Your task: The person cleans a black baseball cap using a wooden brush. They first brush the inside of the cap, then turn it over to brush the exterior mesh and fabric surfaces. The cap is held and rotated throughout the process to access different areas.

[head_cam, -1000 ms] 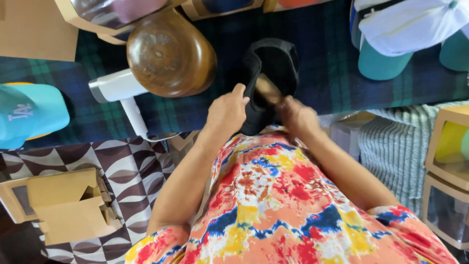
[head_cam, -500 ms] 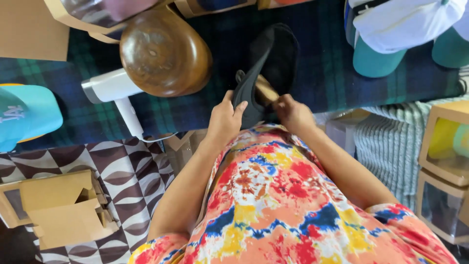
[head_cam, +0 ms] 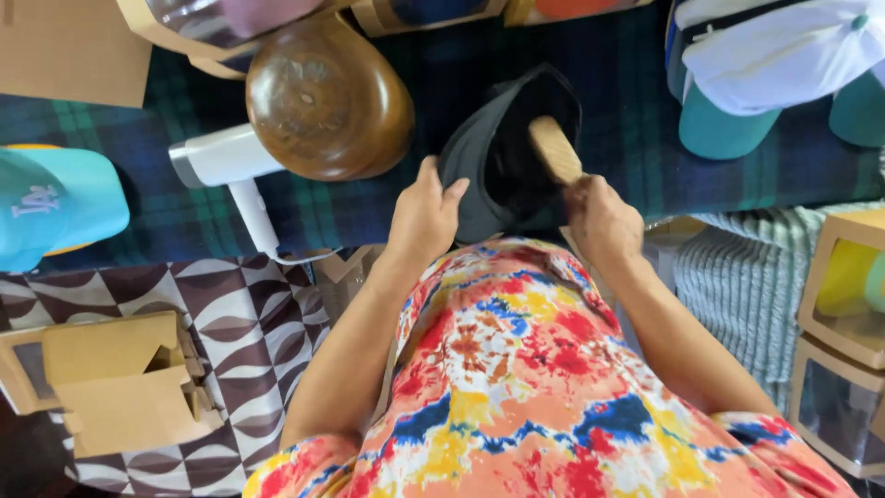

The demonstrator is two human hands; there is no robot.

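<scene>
Bright, even daylight on my feed; colours saturated. Glare spot on the polished wooden dome and sheen on the clear box window above it. White cap top right nearly blown out. Inside of the black cap reads dark, little detail. Shadows soft. Edges bow outward, slight softness there.

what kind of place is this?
Likely a cap shop or hat-finishing bench: caps lie about, such as the teal cap, beside a wooden hat block and windowed boxes. The hands work a black cap.
</scene>
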